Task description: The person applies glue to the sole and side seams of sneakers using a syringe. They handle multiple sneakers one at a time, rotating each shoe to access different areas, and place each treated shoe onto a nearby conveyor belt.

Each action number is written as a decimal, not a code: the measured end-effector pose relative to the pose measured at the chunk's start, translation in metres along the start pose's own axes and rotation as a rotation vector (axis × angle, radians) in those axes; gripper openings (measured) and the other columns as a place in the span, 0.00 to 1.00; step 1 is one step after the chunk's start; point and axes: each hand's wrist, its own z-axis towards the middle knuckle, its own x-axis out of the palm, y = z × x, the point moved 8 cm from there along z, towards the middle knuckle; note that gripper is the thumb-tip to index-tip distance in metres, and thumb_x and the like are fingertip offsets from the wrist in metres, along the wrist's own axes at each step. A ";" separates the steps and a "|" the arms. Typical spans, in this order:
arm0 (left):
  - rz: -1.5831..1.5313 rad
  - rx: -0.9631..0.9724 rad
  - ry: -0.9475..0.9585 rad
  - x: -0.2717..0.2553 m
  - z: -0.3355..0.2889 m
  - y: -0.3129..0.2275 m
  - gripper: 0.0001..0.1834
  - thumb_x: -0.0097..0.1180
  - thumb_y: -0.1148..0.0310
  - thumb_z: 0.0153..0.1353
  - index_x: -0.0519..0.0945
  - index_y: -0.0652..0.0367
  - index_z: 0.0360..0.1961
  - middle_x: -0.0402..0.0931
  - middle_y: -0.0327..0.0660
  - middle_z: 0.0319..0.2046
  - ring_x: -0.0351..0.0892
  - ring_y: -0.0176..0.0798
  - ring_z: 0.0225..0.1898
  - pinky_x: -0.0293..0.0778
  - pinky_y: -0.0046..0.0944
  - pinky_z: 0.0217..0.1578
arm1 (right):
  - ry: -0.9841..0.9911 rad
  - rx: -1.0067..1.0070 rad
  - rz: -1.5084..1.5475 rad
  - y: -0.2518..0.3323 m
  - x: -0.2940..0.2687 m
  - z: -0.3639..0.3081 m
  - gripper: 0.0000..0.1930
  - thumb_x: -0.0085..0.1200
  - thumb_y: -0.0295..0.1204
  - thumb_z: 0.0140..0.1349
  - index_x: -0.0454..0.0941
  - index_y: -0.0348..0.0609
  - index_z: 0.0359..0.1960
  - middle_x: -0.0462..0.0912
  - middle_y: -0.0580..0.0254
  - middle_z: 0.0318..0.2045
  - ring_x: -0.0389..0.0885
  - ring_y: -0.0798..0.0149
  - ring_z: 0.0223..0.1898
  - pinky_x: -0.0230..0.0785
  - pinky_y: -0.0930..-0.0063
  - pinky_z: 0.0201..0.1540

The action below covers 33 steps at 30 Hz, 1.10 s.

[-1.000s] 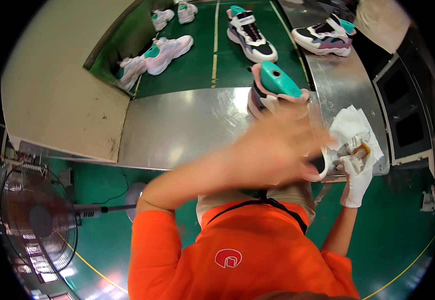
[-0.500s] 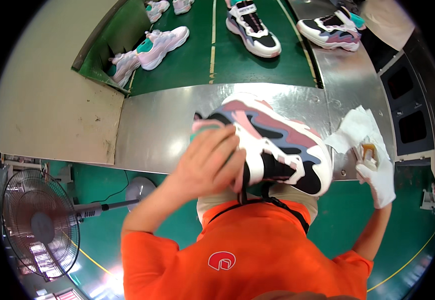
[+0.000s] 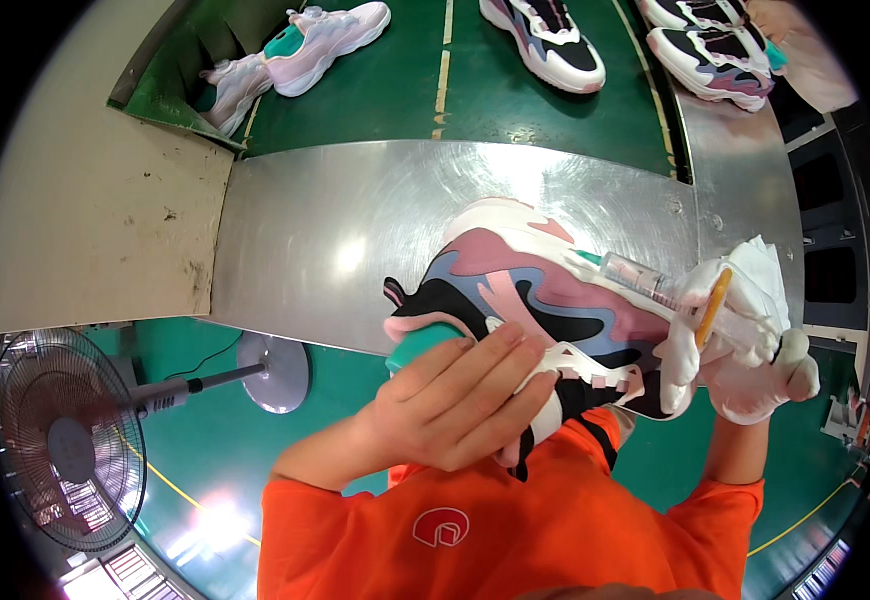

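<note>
A sneaker (image 3: 565, 290) in white, black, mauve and grey-blue lies on its side, its toe to the right, at the near edge of the metal table. My bare left hand (image 3: 465, 400) is closed over its collar and lace area, by the teal lining. My right hand (image 3: 740, 360), in a white glove, grips a clear syringe (image 3: 640, 280) whose green tip reaches the white sole edge; whether it touches I cannot tell. An orange-yellow strip (image 3: 715, 305) crosses the syringe's rear end. A crumpled white cloth (image 3: 758, 265) sits at this hand, beside the shoe's toe.
Beyond the metal table (image 3: 295, 230), a green conveyor belt (image 3: 385, 110) carries a black-and-white sneaker (image 3: 553, 55) and pale pink sneakers (image 3: 325, 45). More sneakers (image 3: 715, 65) stand on the metal ledge at right. A beige panel (image 3: 95, 220) and a standing fan (image 3: 70, 445) are on the left.
My right hand has come in toward the shoe, bringing the syringe's green tip to the sole edge. The shoe has tilted further, and my left hand has shifted slightly right and down with it.
</note>
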 end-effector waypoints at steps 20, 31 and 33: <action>0.050 0.000 0.058 0.003 -0.008 -0.002 0.09 0.50 0.62 0.66 0.81 0.44 0.43 0.82 0.35 0.46 0.81 0.36 0.51 0.68 0.31 0.45 | -0.045 0.240 -0.256 -0.012 0.013 0.035 0.57 0.73 0.57 0.33 0.62 0.18 0.53 0.72 0.31 0.41 0.81 0.54 0.27 0.75 0.61 0.43; 0.003 -0.042 0.017 0.004 -0.004 -0.002 0.07 0.59 0.67 0.59 0.81 0.45 0.39 0.83 0.33 0.45 0.80 0.34 0.48 0.68 0.30 0.46 | -0.047 0.265 -0.363 0.000 0.010 0.026 0.56 0.71 0.64 0.31 0.66 0.21 0.48 0.76 0.40 0.33 0.80 0.59 0.20 0.75 0.69 0.41; -0.001 -0.041 0.018 0.003 -0.004 -0.001 0.07 0.59 0.67 0.59 0.81 0.45 0.39 0.83 0.33 0.45 0.80 0.34 0.49 0.68 0.30 0.46 | -0.047 0.266 -0.375 0.003 0.011 0.024 0.56 0.70 0.66 0.31 0.67 0.22 0.48 0.76 0.42 0.32 0.80 0.60 0.19 0.75 0.70 0.41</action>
